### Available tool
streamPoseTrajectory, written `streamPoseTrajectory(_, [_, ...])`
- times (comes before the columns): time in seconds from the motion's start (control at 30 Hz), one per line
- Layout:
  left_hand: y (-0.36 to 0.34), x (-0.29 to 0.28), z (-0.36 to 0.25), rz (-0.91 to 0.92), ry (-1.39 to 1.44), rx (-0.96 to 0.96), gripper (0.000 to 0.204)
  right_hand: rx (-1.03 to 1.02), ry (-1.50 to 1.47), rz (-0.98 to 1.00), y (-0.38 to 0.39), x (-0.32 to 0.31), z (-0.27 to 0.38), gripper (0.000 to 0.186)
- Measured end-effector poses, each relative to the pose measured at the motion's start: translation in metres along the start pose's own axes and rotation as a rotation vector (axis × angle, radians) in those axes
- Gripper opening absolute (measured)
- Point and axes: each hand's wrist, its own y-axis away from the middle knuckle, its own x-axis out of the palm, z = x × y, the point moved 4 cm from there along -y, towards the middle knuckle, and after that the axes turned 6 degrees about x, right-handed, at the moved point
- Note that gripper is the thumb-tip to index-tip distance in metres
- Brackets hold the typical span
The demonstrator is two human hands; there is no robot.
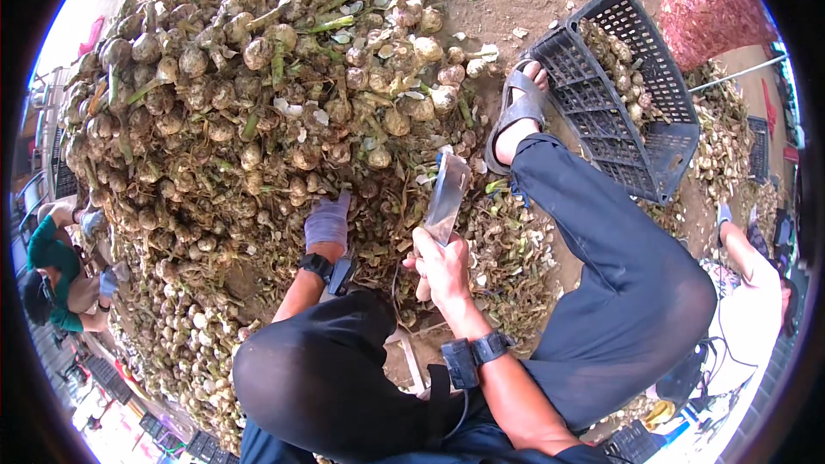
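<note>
A large heap of garlic bulbs with dried stalks and dirt on them fills the view's left and middle. My left hand, in a pale purple-grey glove, reaches into the near edge of this heap; its fingers are lost among the bulbs and stalks. To its right, my bare right hand is wrapped round the handle of a knife with a broad blade, which points up and away from me. Cut stalks and peelings lie beneath and beside the knife.
A black plastic crate with garlic inside stands tilted beyond my sandalled foot. Behind it sits a red mesh sack. One person in green works at the left; another person in white is at the right. My bent knees flank both hands.
</note>
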Motion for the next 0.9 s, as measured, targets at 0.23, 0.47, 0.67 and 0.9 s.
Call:
streamPoseTrajectory(0.23, [-0.01, 0.016, 0.002, -0.015, 0.153, -0.034, 0.06, -0.021, 0.022, 0.01, -0.001, -0.005, -0.002, 0.025])
streamPoseTrajectory(0.47, [0.01, -0.006, 0.004, 0.06, 1.556, -0.419, 0.06, -0.093, -0.023, -0.045, -0.007, -0.024, 0.014, 0.021])
streamPoseTrajectory(0.67, [0.002, -0.165, 0.007, -0.058, 1.528, -0.141, 0.045, -0.1, -0.215, -0.036, -0.007, -0.011, 0.001, 0.02])
streamPoseTrajectory(0.9, [-0.026, -0.388, -0.093, 0.089, 1.3, 0.398, 0.069, -0.15, -0.117, 0.026, 0.009, 0.008, 0.006, 0.024])
